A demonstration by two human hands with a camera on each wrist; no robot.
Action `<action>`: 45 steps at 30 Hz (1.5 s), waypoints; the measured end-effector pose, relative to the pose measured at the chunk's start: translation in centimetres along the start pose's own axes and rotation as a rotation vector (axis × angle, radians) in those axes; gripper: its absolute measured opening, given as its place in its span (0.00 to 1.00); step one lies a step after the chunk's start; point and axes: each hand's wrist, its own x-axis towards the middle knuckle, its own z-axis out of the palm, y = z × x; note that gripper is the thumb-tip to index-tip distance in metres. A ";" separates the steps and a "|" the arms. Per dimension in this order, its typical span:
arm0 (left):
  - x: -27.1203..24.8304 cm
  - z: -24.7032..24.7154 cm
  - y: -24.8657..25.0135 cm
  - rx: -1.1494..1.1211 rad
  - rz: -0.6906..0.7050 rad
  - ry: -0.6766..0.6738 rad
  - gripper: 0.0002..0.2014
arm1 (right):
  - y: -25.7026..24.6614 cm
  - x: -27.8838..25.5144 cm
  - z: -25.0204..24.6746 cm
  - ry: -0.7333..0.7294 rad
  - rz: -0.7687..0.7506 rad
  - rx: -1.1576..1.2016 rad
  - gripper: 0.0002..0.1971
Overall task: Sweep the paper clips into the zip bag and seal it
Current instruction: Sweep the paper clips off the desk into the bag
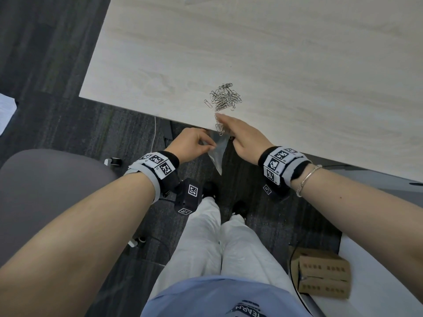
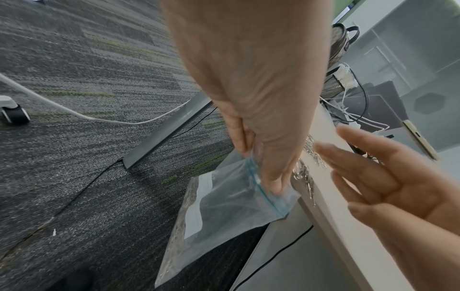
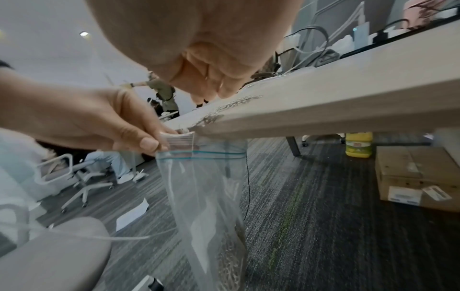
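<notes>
**Bag held below the table's near edge, clips on top**

The left hand (image 1: 192, 143) pinches the zip bag (image 2: 231, 212) by its top, just under the near edge of the table (image 1: 297, 65). The right hand (image 1: 242, 136), fingers straight, rests at that edge on a trail of paper clips (image 1: 225, 97); the main heap lies just behind.

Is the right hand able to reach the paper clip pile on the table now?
Probably yes: the right hand lies at the table edge just before the paper clip pile, nothing between them.

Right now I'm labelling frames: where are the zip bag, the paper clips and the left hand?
zip bag (image 3: 206, 196), right wrist view, clear wall.
paper clips (image 1: 225, 97), head view, middle of pile.
left hand (image 1: 192, 143), head view, back of hand.
</notes>
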 end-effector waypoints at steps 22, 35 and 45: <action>0.2 1.5 0.1 -0.044 0.020 0.002 0.07 | 0.6 -2.6 0.5 0.157 0.200 0.111 0.37; 0.1 1.3 0.2 -0.057 -0.011 0.049 0.06 | -1.0 1.6 0.8 -0.062 0.051 -0.078 0.35; 0.1 1.2 0.4 -0.041 -0.004 0.045 0.06 | -0.2 -0.5 -0.2 0.131 0.049 0.058 0.33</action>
